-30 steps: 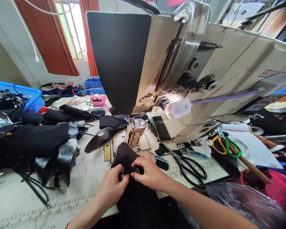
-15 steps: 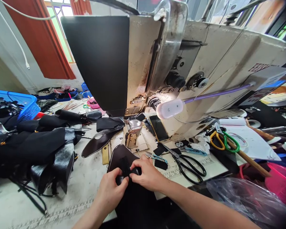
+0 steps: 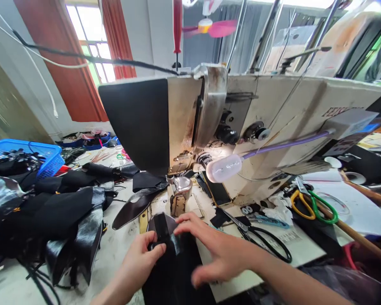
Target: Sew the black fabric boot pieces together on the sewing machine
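**Black piece [image 3: 184,264] pinched left-handed, right hand open above**

Pinching the piece between thumb and forefinger of left hand [image 3: 131,267], gap nearly closed, beside the near end of a black strip [image 3: 161,228]. Probably gripped there to stop strip and fabric from sliding. Spreading fingers of right hand [image 3: 224,245] wide over the right side, thumb well apart and blurred, with no grip showing. Can't tell on fingertip contact.

Hanging toward the near side, on the near side of the metal post [image 3: 180,190]; likely held there for a clear view under the lamp [image 3: 225,168] of the sewing machine [image 3: 288,114].

Left of post: brown-ended piece [image 3: 133,208], lying flat. Right: phone [image 3: 221,192], then black scissors [image 3: 285,253], probably parked for easy right-hand reach. Far left: pile of black pieces [image 3: 63,212], with blue basket [image 3: 52,159] beyond, apparently placed to leave elbow room.
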{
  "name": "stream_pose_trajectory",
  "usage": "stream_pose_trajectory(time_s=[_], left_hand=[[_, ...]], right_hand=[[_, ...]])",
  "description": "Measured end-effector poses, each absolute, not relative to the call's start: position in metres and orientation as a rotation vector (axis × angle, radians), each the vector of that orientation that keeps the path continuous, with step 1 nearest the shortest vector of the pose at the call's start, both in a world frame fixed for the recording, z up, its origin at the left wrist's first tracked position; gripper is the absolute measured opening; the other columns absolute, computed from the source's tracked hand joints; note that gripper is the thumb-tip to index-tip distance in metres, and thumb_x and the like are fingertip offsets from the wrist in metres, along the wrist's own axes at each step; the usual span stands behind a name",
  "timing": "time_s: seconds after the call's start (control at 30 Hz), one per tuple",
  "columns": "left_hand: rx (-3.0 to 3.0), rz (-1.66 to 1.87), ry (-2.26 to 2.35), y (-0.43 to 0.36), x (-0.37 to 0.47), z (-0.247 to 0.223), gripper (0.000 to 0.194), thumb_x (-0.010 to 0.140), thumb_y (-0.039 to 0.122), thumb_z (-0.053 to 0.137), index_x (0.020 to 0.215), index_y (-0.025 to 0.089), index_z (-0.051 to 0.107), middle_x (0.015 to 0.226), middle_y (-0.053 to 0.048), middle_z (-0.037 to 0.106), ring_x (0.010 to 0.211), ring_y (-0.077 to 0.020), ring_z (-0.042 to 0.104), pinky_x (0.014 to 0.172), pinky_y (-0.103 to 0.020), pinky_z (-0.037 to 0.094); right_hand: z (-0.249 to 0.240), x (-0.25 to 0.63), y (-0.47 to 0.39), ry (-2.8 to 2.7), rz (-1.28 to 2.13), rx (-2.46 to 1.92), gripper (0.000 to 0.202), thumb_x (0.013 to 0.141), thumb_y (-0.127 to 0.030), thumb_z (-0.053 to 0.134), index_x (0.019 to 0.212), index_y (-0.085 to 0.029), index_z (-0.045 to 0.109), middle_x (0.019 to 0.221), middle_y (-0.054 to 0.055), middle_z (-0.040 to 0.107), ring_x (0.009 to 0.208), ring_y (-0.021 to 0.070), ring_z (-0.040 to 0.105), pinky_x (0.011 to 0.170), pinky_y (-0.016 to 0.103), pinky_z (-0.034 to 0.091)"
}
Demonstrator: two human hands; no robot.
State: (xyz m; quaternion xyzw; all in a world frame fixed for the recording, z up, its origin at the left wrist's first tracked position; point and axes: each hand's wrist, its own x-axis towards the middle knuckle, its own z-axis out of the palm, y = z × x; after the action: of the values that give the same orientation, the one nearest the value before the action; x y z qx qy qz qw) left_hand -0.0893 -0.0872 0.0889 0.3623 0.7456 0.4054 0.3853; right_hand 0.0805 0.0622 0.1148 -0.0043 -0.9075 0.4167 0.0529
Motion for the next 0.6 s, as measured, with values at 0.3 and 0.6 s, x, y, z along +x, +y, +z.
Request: stream_pose_trajectory(time_s=[0.3,0.6], left_hand=[[0.552,1.189,1.397,-0.042,-0.101,0.159,0.023,0.061,0.03,0.072,0.073,0.011,0.068,0.063,-0.003,0.066,0.049,-0.0077,0.055,0.049,-0.017,0.038],[0.507,1.287,1.416,0.014,-0.123,0.163,0.011,0.06,0.017,0.071,0.071,0.016,0.069,0.063,-0.002,0.072,0.059,-0.0133,0.065,0.06,-0.022,0.05]], right_hand=[[0.164,0.09,0.088,-2.878,0.406,0.282,0.059,0.079,-0.014,0.059,0.134,-0.03,0.047,0.142,0.003,0.049,0.135,0.0352,0.032,0.109,0.064,0.018],[0.191,0.069,0.139,-2.763,0.567,0.328,0.036,0.088,-0.018,0.049,0.123,-0.017,0.058,0.128,0.009,0.06,0.119,0.0176,0.055,0.105,0.028,0.039]])
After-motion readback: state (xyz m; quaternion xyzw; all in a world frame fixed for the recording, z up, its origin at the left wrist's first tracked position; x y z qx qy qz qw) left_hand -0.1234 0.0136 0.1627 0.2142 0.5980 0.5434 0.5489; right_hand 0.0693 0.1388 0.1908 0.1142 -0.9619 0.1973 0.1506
